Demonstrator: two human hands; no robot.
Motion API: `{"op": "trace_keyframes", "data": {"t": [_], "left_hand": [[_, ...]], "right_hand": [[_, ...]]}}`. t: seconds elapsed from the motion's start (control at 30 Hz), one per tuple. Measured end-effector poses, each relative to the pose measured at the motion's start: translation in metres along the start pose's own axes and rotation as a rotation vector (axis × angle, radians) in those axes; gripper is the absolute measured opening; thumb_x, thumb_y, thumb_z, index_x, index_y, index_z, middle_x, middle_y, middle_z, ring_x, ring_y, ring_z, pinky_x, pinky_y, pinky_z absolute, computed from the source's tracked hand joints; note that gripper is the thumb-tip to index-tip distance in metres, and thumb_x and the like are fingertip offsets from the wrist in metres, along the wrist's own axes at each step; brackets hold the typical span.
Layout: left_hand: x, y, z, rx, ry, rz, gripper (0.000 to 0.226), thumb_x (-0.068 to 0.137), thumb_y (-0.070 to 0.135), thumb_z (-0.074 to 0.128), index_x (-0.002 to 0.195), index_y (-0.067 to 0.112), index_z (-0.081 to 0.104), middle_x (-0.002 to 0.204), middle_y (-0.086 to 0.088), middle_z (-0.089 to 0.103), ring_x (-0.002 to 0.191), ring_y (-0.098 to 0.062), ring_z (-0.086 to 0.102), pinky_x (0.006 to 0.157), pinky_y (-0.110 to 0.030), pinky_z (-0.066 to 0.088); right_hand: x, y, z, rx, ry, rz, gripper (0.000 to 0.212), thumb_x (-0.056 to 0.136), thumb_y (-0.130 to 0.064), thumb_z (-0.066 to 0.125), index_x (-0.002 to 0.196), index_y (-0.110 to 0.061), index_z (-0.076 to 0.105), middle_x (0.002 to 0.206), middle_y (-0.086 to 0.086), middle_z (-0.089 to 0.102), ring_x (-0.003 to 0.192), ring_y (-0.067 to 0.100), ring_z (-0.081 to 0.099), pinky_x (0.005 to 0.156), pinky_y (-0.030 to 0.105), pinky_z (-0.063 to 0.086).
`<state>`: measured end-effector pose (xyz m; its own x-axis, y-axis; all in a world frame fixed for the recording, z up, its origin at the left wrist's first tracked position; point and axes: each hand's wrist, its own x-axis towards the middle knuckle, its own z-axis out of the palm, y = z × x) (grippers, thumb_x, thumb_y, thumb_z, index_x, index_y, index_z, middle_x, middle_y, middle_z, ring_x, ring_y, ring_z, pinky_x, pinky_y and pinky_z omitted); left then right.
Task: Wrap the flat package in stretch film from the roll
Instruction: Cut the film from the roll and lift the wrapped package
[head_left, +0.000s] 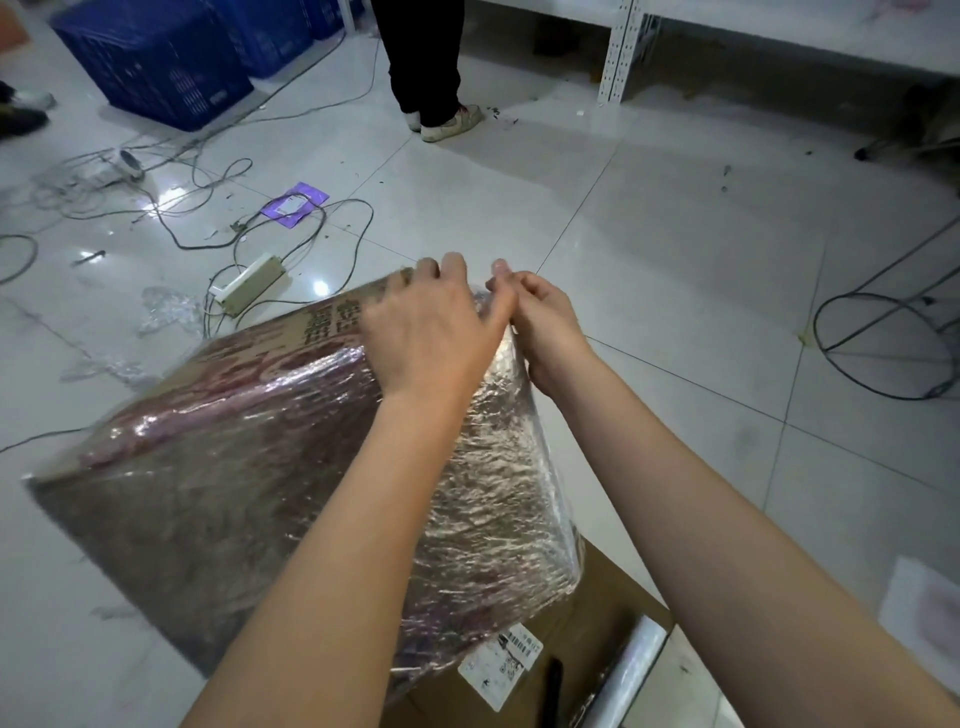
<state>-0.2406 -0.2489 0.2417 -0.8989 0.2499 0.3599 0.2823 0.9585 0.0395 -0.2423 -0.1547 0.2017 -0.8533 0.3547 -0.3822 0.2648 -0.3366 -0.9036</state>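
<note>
- The flat package (234, 467) lies tilted on a cardboard box (587, 639), its far corner raised.
- Stretch film (498, 493) covers the package's near and right part.
- The left hand (431, 332) rests on the package's far corner; the right hand (545, 322) is just beside it, at the right edge, touching the film.
- The film roll (623, 680) lies on the box, right of the package's near corner.
- On the floor (675, 260) behind and left of the package: a power strip (249, 283) among cables (208, 208).
- Crates (156, 57) stand far left.
- A standing person's legs (431, 57) are behind the package, and shelving (618, 52) stands to their right.
</note>
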Motion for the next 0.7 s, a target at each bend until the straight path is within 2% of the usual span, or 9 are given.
{"op": "trace_keyframes", "data": {"t": [0.07, 0.17, 0.2, 0.27, 0.33, 0.4, 0.47, 0.6, 0.7], "left_hand": [[0.007, -0.007, -0.001, -0.044, -0.04, 0.003, 0.049, 0.096, 0.05, 0.031, 0.105, 0.016, 0.065, 0.083, -0.005, 0.051, 0.077, -0.027, 0.049, 0.061, -0.03, 0.027], [0.018, -0.013, 0.0, -0.067, -0.041, -0.054, 0.045, 0.096, 0.046, 0.034, 0.1, 0.017, 0.069, 0.076, -0.002, 0.041, 0.072, -0.023, 0.04, 0.052, -0.025, 0.016], [0.019, -0.011, 0.001, -0.071, -0.042, -0.063, 0.045, 0.095, 0.045, 0.035, 0.098, 0.017, 0.07, 0.075, -0.002, 0.041, 0.072, -0.023, 0.04, 0.051, -0.025, 0.015], [0.018, -0.005, 0.003, -0.067, -0.048, -0.07, 0.044, 0.094, 0.044, 0.036, 0.096, 0.016, 0.07, 0.076, -0.002, 0.042, 0.072, -0.024, 0.039, 0.053, -0.029, 0.018], [0.018, -0.001, 0.005, -0.063, -0.041, -0.078, 0.043, 0.093, 0.042, 0.036, 0.094, 0.015, 0.069, 0.077, -0.004, 0.047, 0.073, -0.024, 0.038, 0.055, -0.03, 0.018], [0.018, -0.003, 0.005, -0.069, -0.037, -0.097, 0.042, 0.092, 0.041, 0.038, 0.092, 0.015, 0.07, 0.083, -0.009, 0.058, 0.073, -0.025, 0.038, 0.058, -0.03, 0.021], [0.02, -0.006, 0.004, -0.08, -0.051, -0.125, 0.041, 0.091, 0.04, 0.039, 0.091, 0.014, 0.07, 0.086, -0.011, 0.062, 0.072, -0.025, 0.039, 0.062, -0.031, 0.025], [0.024, -0.005, 0.002, -0.093, -0.069, -0.151, 0.041, 0.09, 0.041, 0.039, 0.089, 0.014, 0.071, 0.078, -0.01, 0.056, 0.07, -0.026, 0.041, 0.062, -0.03, 0.026], [0.025, -0.003, 0.003, -0.1, -0.068, -0.145, 0.041, 0.09, 0.041, 0.04, 0.089, 0.014, 0.071, 0.079, -0.01, 0.058, 0.071, -0.026, 0.041, 0.063, -0.03, 0.027]], "right_hand": [[-0.003, -0.001, -0.013, 0.064, 0.091, 0.021, 0.033, 0.101, -0.031, 0.038, 0.085, -0.012, 0.06, 0.077, 0.003, 0.064, 0.066, 0.014, 0.062, 0.061, 0.023, 0.05], [-0.026, 0.008, -0.031, 0.075, 0.312, -0.196, 0.033, 0.102, -0.023, 0.033, 0.106, -0.012, 0.064, 0.105, 0.001, 0.067, 0.099, 0.011, 0.063, 0.093, 0.026, 0.046], [-0.042, 0.015, -0.031, 0.02, 0.289, -0.277, 0.035, 0.103, -0.024, 0.031, 0.116, -0.015, 0.061, 0.119, -0.003, 0.064, 0.113, 0.006, 0.057, 0.102, 0.021, 0.04], [-0.073, 0.032, -0.018, -0.187, 0.099, -0.363, 0.042, 0.103, -0.033, 0.025, 0.139, -0.022, 0.044, 0.145, -0.011, 0.043, 0.133, -0.004, 0.034, 0.111, 0.012, 0.023], [-0.088, 0.048, -0.003, -0.348, -0.02, -0.374, 0.051, 0.1, -0.039, 0.022, 0.149, -0.026, 0.021, 0.155, -0.015, 0.02, 0.139, -0.009, 0.013, 0.114, 0.012, 0.01], [-0.087, 0.053, 0.006, -0.391, -0.007, -0.363, 0.051, 0.101, -0.038, 0.022, 0.15, -0.028, 0.013, 0.156, -0.016, 0.014, 0.139, -0.01, 0.009, 0.114, 0.015, 0.008], [-0.082, 0.05, 0.004, -0.341, 0.003, -0.324, 0.047, 0.103, -0.034, 0.023, 0.149, -0.027, 0.019, 0.155, -0.015, 0.02, 0.137, -0.01, 0.014, 0.114, 0.016, 0.011], [-0.077, 0.051, -0.007, -0.325, -0.027, -0.214, 0.045, 0.104, -0.032, 0.024, 0.148, -0.025, 0.027, 0.152, -0.01, 0.03, 0.134, -0.008, 0.023, 0.109, 0.009, 0.016], [-0.073, 0.049, -0.02, -0.299, -0.088, -0.099, 0.048, 0.102, -0.045, 0.019, 0.146, -0.032, 0.032, 0.146, -0.007, 0.042, 0.128, 0.005, 0.043, 0.101, 0.009, 0.032]]}}
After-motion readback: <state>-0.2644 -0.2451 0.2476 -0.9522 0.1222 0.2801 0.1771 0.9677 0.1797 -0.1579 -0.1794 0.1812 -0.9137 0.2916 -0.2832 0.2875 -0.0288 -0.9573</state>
